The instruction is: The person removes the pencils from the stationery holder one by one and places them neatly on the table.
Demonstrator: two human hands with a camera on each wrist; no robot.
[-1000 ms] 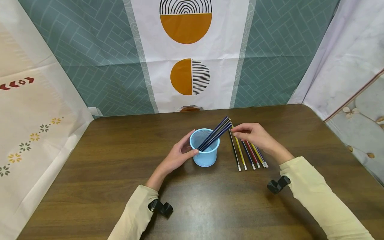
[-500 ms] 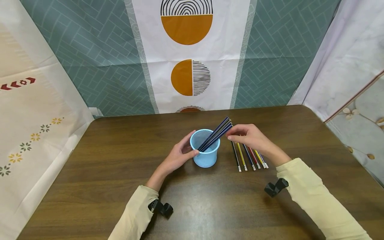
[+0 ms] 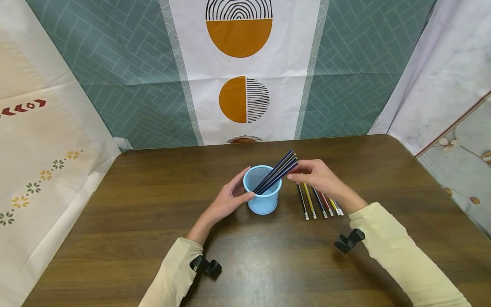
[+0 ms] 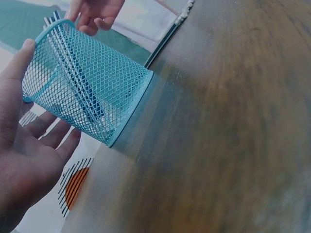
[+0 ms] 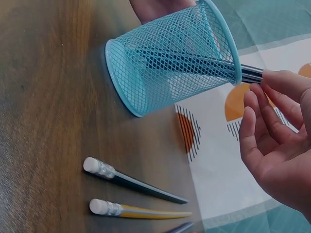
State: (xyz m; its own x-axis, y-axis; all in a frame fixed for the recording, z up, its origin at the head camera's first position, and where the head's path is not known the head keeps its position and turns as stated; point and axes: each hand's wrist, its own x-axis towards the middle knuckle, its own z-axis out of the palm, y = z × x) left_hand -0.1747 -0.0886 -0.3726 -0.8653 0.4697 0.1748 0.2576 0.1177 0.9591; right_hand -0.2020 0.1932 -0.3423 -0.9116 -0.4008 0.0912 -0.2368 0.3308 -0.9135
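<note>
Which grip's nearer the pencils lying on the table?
Right. In the head view, the right grip covers the far ends of the lying pencils; the left grip holds the mesh cup on the side away from them.

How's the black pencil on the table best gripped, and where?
Probably near the eraser, pinched across its sides from above: the black pencil lies flat and thin, that end uncovered; the right hand hides its far end in the head view.

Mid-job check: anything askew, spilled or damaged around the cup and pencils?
Nothing stands out. The cup looks upright in the left hand, the pencils inside lean together on its rim, and the other pencils lie side by side on the table. I see no spill or damage.
</note>
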